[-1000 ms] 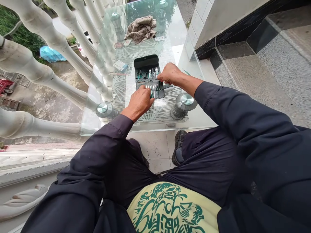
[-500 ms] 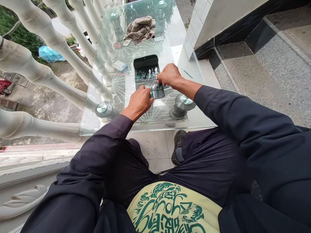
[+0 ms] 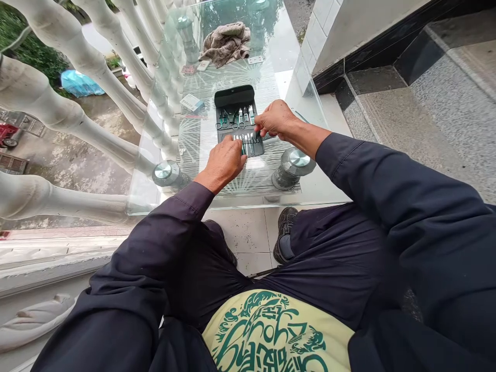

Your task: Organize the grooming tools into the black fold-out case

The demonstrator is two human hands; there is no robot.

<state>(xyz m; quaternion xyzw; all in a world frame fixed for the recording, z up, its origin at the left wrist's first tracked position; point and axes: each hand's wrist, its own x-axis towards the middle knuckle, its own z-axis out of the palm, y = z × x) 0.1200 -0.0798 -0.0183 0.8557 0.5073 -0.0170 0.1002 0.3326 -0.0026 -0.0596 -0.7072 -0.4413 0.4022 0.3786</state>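
An unfolded dark manicure case (image 3: 234, 96) lies on the glass table (image 3: 267, 199). Small scissors (image 3: 235, 124) and nail clippers sit in its upper part, and several slim metal tools (image 3: 250, 140) with green handles stand in a row in the lower part. My left hand (image 3: 225, 159) is closed on the case's lower left edge, thumb toward the near side. At the right edge, over the fold, my right hand (image 3: 277, 119) makes a pinch. Whatever its fingertips hold is too small and hidden to name.
A crumpled brown cloth (image 3: 225, 44) lies toward the far end of the table. Left of the case is a small white-and-blue box (image 3: 191, 102). A thin green-handled tool (image 3: 301, 117) lies beyond my right wrist. White balusters (image 3: 70, 124) flank the left, stone steps (image 3: 380, 108) the right.
My right hand has shifted slightly to the right along the case's edge, still pinched. My left hand keeps its place on the case.
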